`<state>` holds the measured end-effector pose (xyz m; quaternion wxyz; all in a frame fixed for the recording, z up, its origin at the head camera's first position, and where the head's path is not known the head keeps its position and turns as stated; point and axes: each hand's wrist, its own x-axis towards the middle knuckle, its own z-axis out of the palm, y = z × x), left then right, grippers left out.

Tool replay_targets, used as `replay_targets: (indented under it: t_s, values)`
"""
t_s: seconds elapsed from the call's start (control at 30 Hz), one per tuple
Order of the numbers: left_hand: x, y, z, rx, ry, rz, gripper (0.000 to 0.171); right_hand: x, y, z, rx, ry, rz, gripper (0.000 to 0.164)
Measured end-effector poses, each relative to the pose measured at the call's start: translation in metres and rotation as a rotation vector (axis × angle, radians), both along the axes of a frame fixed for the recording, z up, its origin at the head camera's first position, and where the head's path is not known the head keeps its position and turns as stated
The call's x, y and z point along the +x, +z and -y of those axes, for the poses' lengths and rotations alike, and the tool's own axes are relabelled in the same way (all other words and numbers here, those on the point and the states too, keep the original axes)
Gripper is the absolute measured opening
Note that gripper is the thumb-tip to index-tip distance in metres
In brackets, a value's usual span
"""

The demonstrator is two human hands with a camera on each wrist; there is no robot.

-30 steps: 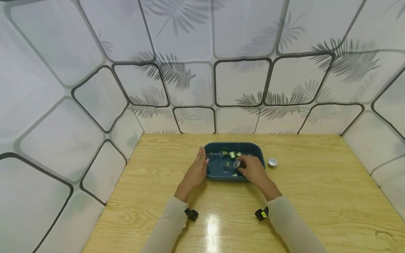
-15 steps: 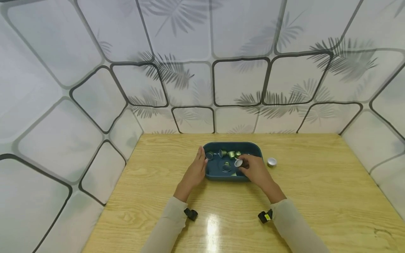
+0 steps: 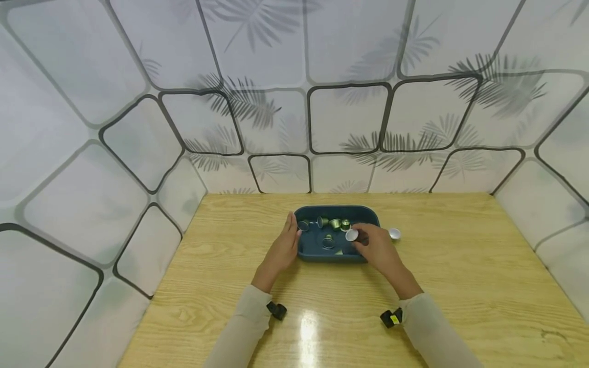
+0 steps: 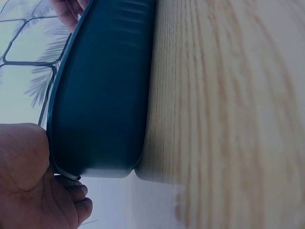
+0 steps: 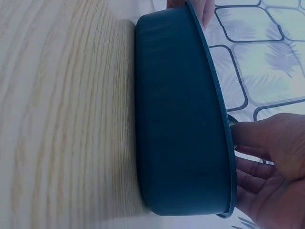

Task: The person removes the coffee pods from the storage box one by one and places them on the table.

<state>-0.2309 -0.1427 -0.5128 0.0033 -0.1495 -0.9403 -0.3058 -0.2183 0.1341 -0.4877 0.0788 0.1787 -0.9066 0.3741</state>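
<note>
Showing only overhead: capsules (image 3: 335, 224) in tub (image 3: 331, 258)

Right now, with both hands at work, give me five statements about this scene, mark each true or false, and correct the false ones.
1. The bare left hand touches the left end of the dark blue, rounded rectangular tray. True.
2. The bare right hand lies flat, holding nothing. False: it pinches a small round capsule with a pale face.
3. A small round silvery capsule sits on the yellowish wood-grain table, right of the tray. True.
4. The small shiny green capsules lie outside the tray. False: they lie inside it.
5. The tray is tipped onto its side. False: it stands upright on the table.
</note>
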Motion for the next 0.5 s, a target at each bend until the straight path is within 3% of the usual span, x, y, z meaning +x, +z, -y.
replay_targets:
  t_s: [0.3, 0.5]
  values:
    - [0.001, 0.002, -0.001, 0.018, -0.004, 0.004, 0.060, 0.006, -0.002, -0.012, -0.020, -0.041, -0.070, 0.043]
    - [0.001, 0.004, 0.000, 0.021, -0.007, 0.013, 0.059, 0.010, -0.005, -0.016, -0.066, -0.053, -0.065, 0.042]
